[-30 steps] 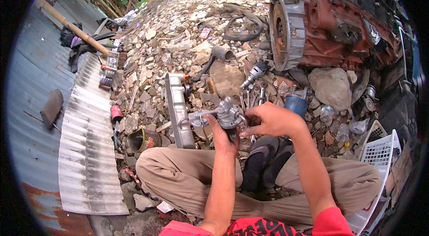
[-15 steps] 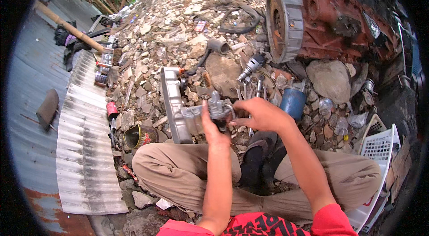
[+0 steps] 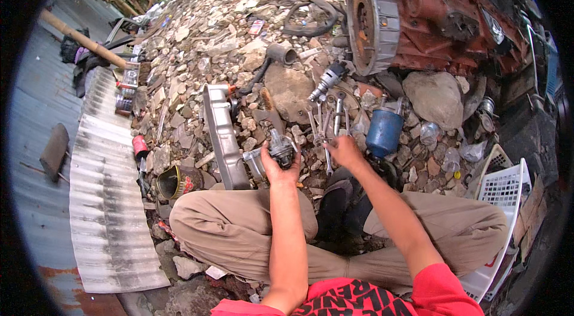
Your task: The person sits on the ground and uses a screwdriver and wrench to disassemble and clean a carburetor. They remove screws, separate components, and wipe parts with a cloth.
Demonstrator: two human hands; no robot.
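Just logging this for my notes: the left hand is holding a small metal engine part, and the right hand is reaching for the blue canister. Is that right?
Not quite. In the head view the left hand does hold the small metal engine part, but the right hand is at the wrenches on the gravel; the blue canister sits apart, further right.

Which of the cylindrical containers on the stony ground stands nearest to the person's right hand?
The blue metal cylinder, just beyond the right hand. The rusty tin can lies left of the left knee; the small red can lies farther left.
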